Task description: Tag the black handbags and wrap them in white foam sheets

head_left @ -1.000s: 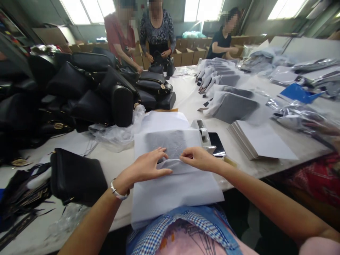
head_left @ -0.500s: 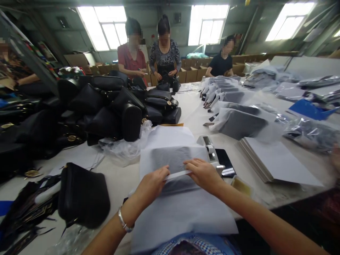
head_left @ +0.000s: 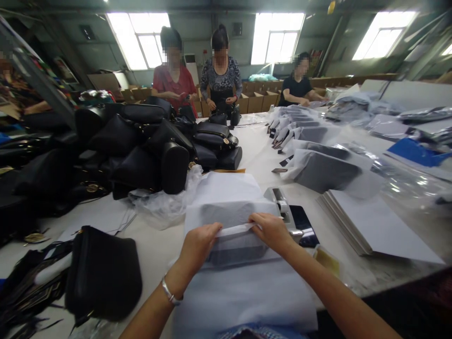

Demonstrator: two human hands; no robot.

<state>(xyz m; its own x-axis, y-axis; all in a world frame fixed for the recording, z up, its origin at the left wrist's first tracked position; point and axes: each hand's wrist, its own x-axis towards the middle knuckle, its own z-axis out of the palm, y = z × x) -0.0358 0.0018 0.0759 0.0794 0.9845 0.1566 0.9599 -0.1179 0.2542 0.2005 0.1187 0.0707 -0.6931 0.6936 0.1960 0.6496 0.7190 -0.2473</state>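
A dark bag shows through thin white tissue paper (head_left: 226,212) at the front middle of the table. My left hand (head_left: 202,240), below a silver bracelet on the wrist, pinches the left end of a folded strip of the paper. The strip's right end is gripped by my right hand (head_left: 270,230), its fingers closed on it. More white paper (head_left: 247,292) spreads from the bag down to my body. Beyond my right hand are a tape dispenser (head_left: 280,200) and a dark phone (head_left: 302,226).
Black bags (head_left: 141,136) are heaped on the left, and one black bag (head_left: 106,273) stands nearer. Paper-wrapped bags (head_left: 325,169) line the right side, behind a stack of white boards (head_left: 381,226). Clear plastic (head_left: 162,205) lies beside the heap. Three people stand across the table.
The folded strip between my hands has been lifted slightly and looks more bunched. Across the table, the person in black has stretched their arms toward the right.
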